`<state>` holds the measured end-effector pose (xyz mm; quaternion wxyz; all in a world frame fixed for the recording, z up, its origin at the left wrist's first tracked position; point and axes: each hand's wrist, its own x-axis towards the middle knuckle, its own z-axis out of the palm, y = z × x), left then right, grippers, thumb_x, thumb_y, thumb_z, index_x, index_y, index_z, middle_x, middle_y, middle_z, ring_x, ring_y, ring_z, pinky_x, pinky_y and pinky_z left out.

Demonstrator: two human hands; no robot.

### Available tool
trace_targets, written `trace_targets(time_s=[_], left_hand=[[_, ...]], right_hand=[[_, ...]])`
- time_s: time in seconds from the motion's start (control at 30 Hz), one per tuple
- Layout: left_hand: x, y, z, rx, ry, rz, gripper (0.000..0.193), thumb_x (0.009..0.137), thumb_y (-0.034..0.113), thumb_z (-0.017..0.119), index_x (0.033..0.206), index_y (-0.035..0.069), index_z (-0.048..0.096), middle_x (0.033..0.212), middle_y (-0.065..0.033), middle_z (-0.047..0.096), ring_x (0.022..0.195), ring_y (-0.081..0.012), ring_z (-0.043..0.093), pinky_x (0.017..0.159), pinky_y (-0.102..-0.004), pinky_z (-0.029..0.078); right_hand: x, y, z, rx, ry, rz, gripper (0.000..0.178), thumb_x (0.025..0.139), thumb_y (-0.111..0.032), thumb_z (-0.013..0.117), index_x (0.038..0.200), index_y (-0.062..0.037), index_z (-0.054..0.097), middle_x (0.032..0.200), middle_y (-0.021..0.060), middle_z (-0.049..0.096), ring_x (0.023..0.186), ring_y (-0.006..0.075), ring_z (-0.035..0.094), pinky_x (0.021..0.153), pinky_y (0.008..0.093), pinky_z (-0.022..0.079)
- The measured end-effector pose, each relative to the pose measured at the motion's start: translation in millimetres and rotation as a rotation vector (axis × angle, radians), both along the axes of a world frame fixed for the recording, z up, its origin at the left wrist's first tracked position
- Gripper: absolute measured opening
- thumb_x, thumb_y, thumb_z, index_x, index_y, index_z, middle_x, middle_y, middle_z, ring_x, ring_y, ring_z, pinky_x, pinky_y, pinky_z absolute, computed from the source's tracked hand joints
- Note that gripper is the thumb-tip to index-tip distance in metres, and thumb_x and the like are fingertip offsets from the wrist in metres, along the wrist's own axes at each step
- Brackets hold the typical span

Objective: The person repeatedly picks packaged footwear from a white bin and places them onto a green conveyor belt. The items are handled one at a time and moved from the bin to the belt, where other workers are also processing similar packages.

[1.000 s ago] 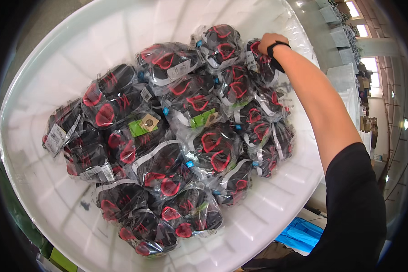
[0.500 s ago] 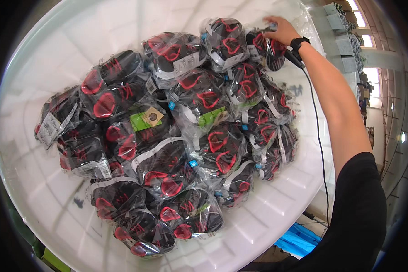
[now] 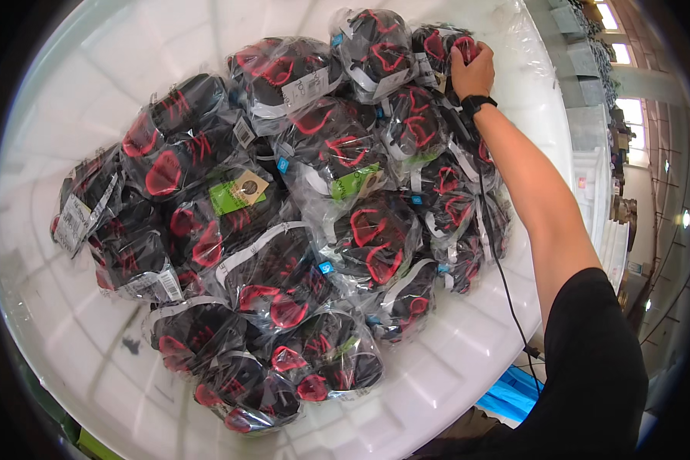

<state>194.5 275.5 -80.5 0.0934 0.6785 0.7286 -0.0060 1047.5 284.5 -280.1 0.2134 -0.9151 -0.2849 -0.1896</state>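
Note:
A large white plastic tub (image 3: 468, 360) holds a heap of black shoes with red linings, packed as pairs in clear plastic bags. At the far right end of the heap, my right hand (image 3: 474, 73) curls its fingers over a bagged pair of shoes (image 3: 435, 47), gripping the red-lined opening of one shoe. Beside it sits another bagged pair (image 3: 376, 57) with a white sole. A black wristband (image 3: 477, 103) is on my right wrist. My left hand is out of the picture.
A thin black cable (image 3: 506, 284) hangs from a dark part beneath my right wrist, down past the tub's edge. Blue plastic sheeting (image 3: 511, 392) lies outside the tub at lower right. Stacked white containers (image 3: 588, 165) stand beyond the tub on the right.
My right hand has come down from above the far-right bagged shoes and closed on them. The cable has swung left, and the whole view has shifted a little.

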Motion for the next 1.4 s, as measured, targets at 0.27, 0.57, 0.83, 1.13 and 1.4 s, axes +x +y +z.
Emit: trace_targets(time_s=[0.27,0.57,0.83,1.13,1.4], left_hand=[[3.2,0.1,-1.0,-0.001,0.004,-0.008,0.106,0.091,0.062,0.072,0.158,-0.008,0.029,0.15,-0.0345,0.04,0.132,-0.0493,0.047,0.109,-0.0603,0.041],[-2.6,0.2,4.3,-0.057,-0.059,-0.013,0.108,0.091,0.06,0.073,0.159,-0.009,0.026,0.154,-0.0342,0.035,0.138,-0.0476,0.042,0.113,-0.0609,0.036],[-5.4,-1.7,4.5,-0.068,-0.281,-0.055,0.1,0.095,0.05,0.073,0.161,-0.007,0.024,0.157,-0.0341,0.032,0.142,-0.0466,0.039,0.116,-0.0601,0.034],[-25.0,-6.0,2.7,-0.108,-0.364,-0.166,0.091,0.098,0.026,0.071,0.164,-0.004,0.015,0.166,-0.0306,0.02,0.153,-0.0445,0.024,0.125,-0.0548,0.024],[-35.2,-8.5,-44.7,0.139,-0.807,-0.167,0.086,0.087,-0.002,0.067,0.162,-0.004,0.024,0.162,-0.0269,0.034,0.152,-0.035,0.035,0.126,-0.0416,0.025]], right_hand=[[57.1,28.6,-25.9,-0.502,-0.271,0.188,0.039,0.102,-0.042,0.059,0.114,-0.0074,0.072,0.119,0.0213,0.069,0.11,0.0484,0.064,0.096,0.0512,0.052],[-0.7,-42.0,38.2,-0.431,-0.154,0.389,0.052,0.098,-0.044,0.063,0.134,-0.0065,0.062,0.132,0.0214,0.06,0.122,0.0404,0.059,0.103,0.0475,0.049],[-121.8,-124.9,104.3,-1.099,0.31,0.307,0.078,0.076,-0.024,0.089,0.136,-0.0022,0.044,0.109,0.0241,0.07,0.103,0.0453,0.068,0.087,0.0514,0.055],[-99.2,-126.7,43.2,-1.056,0.326,0.255,0.071,0.078,-0.012,0.086,0.129,0.003,0.04,0.107,0.0277,0.071,0.107,0.0481,0.067,0.09,0.0528,0.054],[-195.3,-146.4,132.1,-0.767,0.354,0.433,0.061,0.086,-0.027,0.076,0.138,-0.0046,0.055,0.128,0.0248,0.063,0.12,0.0429,0.062,0.101,0.0494,0.052]])
